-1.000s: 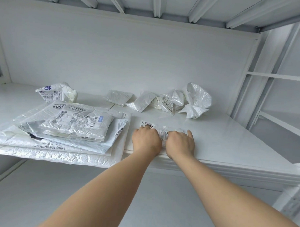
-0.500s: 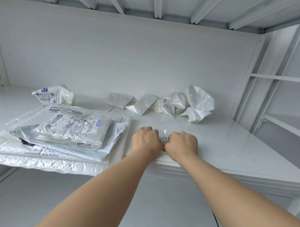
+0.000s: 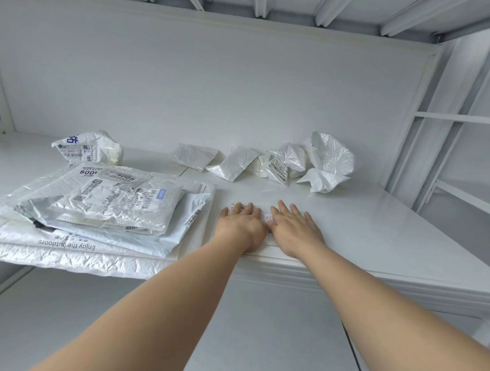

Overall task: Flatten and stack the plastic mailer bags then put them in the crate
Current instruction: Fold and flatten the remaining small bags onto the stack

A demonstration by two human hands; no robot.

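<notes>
A small white mailer bag with a printed label (image 3: 266,215) lies near the front edge of the white shelf (image 3: 375,226). My left hand (image 3: 241,225) and my right hand (image 3: 293,228) press flat on it side by side, fingers straight, hiding most of it. To the left lies a stack of flattened mailer bags (image 3: 98,216), its front hanging over the shelf edge. Several crumpled bags (image 3: 283,164) sit along the back wall, and one crumpled bag (image 3: 91,149) lies behind the stack. No crate is in view.
The shelf has a white back wall and a white frame post (image 3: 423,122) on the right. Another shelf board runs overhead. A lower grey surface (image 3: 260,338) lies beneath my arms.
My hands were curled into fists on the small bag; now both have spread flat with fingers straight on it.
</notes>
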